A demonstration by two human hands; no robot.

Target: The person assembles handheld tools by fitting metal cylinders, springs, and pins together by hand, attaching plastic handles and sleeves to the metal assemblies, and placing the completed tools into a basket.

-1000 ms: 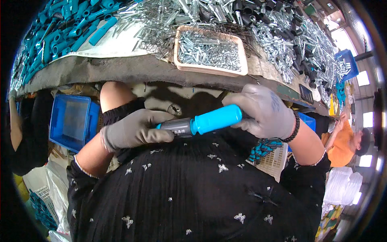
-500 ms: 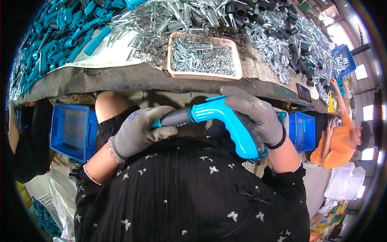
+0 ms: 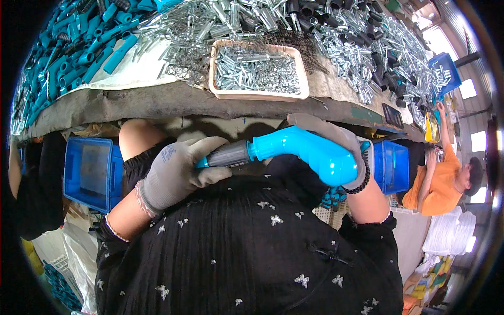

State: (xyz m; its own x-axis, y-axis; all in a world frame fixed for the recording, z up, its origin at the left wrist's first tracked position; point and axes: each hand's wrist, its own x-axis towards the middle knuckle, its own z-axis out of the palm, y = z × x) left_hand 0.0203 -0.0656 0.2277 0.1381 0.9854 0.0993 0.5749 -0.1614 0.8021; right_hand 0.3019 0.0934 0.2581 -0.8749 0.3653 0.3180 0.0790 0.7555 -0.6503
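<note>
Both gloved hands hold a glossy blue plastic pistol-shaped tool (image 3: 310, 152) above my lap. My left hand (image 3: 181, 167) is closed around its dark grey ribbed sleeve (image 3: 228, 154), thumb above and fingers below. A small blue end pokes out of the sleeve near my left fingers. My right hand (image 3: 336, 132) wraps the bent, rounded end from behind. Most of those fingers are hidden by the tool. Its wide blue end tilts down to the right, beside the dark bead bracelet on my right wrist.
A shallow cream tray (image 3: 257, 94) of small metal pins and parts sits at the bench edge. Behind it lie springs, metal tubes and black sleeves (image 3: 378, 76). Teal handles (image 3: 68, 73) are heaped on the left. Blue crates (image 3: 92, 173) flank my legs. A person in orange (image 3: 441, 186) works at right.
The blue tool has been rolled about its length, so a smooth rounded side now faces up and its black part is hidden. My right hand has turned with it. The left keeps its grip.
</note>
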